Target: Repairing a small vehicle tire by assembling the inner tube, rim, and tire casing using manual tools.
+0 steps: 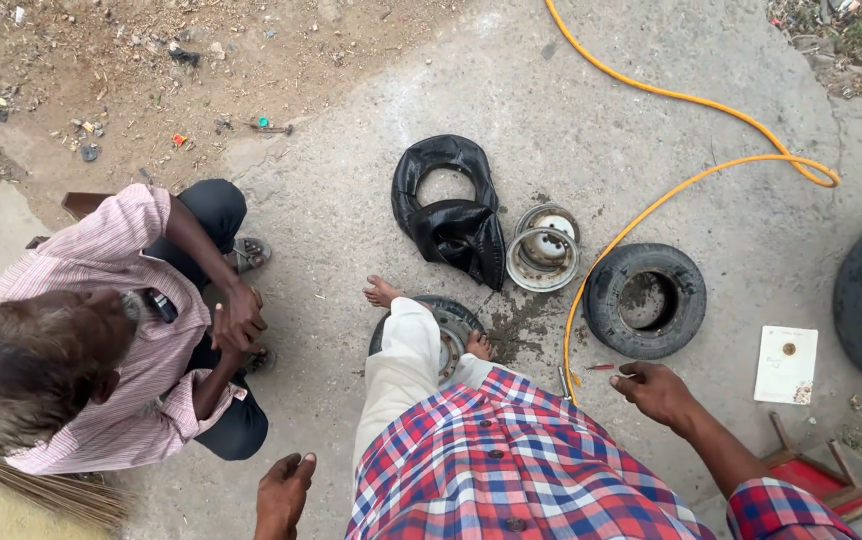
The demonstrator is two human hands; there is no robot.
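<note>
Small tyre (pixel 644 300) off its rim (pixel 545 247), tube (pixel 453 213) pulled out beside the rim. My right hand (pixel 657 390) loosely curled near the tyre, gripping nothing; left hand (pixel 283 490) open, empty. Refitting remains.

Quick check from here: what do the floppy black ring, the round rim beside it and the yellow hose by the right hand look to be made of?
The floppy black ring looks like thin rubber: glossy, folded, collapsed on itself. The round rim seems to be steel, dull grey with rusty patches and a hard edge. The yellow hose looks like flexible plastic or rubber, smooth and curving in loops; its end lies near the right hand.
</note>
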